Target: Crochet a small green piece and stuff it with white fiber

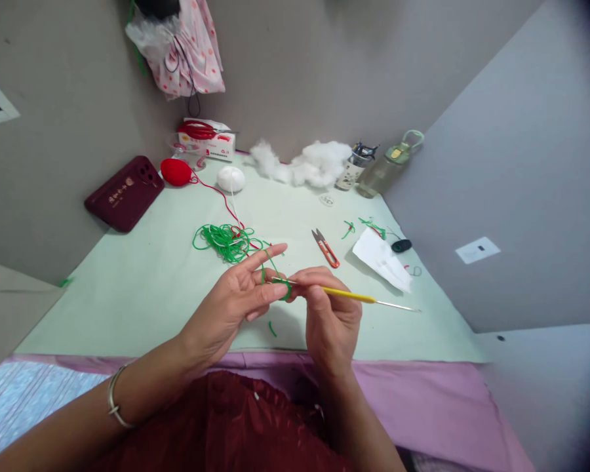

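Observation:
My left hand [238, 298] pinches a strand of green yarn [226, 241] between thumb and fingers, with the index finger stretched out and yarn looped over it. The strand runs back to a loose green tangle on the pale green table [142, 288]. My right hand [327, 308] is closed round a yellow-handled crochet hook [358, 297], whose metal end points right. The hook's working tip meets the yarn where both hands touch. A short green yarn scrap [272, 328] lies below the hands.
Red-handled thread snips [326, 248] lie just beyond my right hand. A white paper [382, 259], red yarn ball [176, 172], white ball [231, 179], stuffing [305, 164], dark red phone [125, 192], bottles [386, 167] and a box [209, 144] with red scissors sit farther back. Grey walls enclose the table.

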Action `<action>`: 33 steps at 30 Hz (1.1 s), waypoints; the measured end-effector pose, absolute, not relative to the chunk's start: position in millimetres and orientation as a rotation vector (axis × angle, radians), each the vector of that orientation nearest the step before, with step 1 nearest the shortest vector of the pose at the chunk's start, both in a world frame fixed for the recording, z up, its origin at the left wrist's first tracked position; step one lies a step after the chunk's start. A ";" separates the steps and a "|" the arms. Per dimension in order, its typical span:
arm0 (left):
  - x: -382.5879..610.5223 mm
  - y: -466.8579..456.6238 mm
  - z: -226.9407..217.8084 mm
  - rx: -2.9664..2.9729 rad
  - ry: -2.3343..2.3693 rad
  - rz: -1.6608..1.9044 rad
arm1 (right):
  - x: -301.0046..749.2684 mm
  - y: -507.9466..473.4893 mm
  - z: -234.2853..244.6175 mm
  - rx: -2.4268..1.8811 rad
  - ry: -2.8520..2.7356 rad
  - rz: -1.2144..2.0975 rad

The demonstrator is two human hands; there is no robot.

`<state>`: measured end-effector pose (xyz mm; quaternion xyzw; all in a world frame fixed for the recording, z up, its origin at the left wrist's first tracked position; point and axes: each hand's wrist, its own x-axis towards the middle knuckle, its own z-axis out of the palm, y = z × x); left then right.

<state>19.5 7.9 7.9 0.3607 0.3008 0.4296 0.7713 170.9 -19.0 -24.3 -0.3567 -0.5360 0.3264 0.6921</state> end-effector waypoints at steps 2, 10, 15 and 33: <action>18.4 9.0 6.8 0.741 0.618 0.890 | 171.4 -17.4 -25.1 -0.805 -1.175 0.757; 11.8 15.6 1.9 0.654 0.435 0.748 | 182.6 -9.8 -18.7 -0.783 -1.056 0.937; 16.4 10.3 -2.3 0.780 0.540 0.846 | 178.1 -13.1 -18.4 -0.736 -1.109 0.946; 16.9 6.7 -0.7 0.937 0.744 1.008 | 173.3 -15.6 -19.6 -0.715 -1.000 0.938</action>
